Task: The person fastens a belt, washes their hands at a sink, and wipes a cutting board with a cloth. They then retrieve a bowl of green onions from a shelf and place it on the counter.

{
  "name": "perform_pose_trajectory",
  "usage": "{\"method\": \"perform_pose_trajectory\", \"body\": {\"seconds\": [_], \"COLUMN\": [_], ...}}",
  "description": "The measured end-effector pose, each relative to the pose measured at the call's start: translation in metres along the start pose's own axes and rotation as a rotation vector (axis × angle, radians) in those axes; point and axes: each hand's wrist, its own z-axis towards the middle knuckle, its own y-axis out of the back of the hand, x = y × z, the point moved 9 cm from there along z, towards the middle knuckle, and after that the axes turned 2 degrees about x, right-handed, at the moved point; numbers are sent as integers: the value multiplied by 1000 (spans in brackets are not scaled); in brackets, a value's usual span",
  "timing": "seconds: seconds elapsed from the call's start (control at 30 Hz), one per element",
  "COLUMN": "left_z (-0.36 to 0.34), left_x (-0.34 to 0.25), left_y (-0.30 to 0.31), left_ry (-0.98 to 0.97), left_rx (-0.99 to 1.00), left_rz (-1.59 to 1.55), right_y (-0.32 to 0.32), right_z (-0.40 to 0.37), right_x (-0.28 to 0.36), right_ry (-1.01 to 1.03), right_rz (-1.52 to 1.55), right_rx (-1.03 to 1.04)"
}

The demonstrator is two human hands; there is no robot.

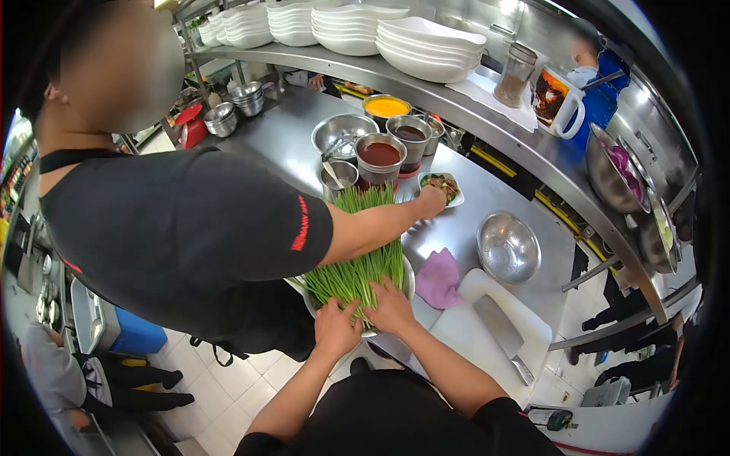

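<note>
A thick bundle of long green chives [357,273] lies in a round metal bowl [411,280] in front of me, mostly covering it. My left hand [337,327] closes its bent fingers on the near ends of the stems. Close beside it, my right hand [391,308] also grips the near ends, its fingers curled over them. To the right are a purple cloth [439,278], a white cutting board [475,327] and a cleaver [498,328] lying on a second white board.
A co-worker's arm [376,232] crosses above the chives to a small white dish [455,190] of food. Sauce pots [380,156] stand behind the chives. A metal bowl [509,248] sits at right. Overhead, a shelf [304,57] bears stacked white bowls [430,49].
</note>
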Motion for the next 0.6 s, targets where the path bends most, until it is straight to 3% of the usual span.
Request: {"method": "perform_pose_trajectory", "body": {"seconds": [0.17, 0.6], "left_z": [-3, -7], "left_x": [2, -1], "left_y": [-4, -5], "left_ry": [-6, -20], "left_rx": [-1, -30], "left_rz": [-25, 22], "right_y": [-2, -2], "right_z": [-1, -7], "right_x": [2, 1], "right_ry": [31, 81], "right_rz": [74, -7], "right_rx": [108, 38]}}
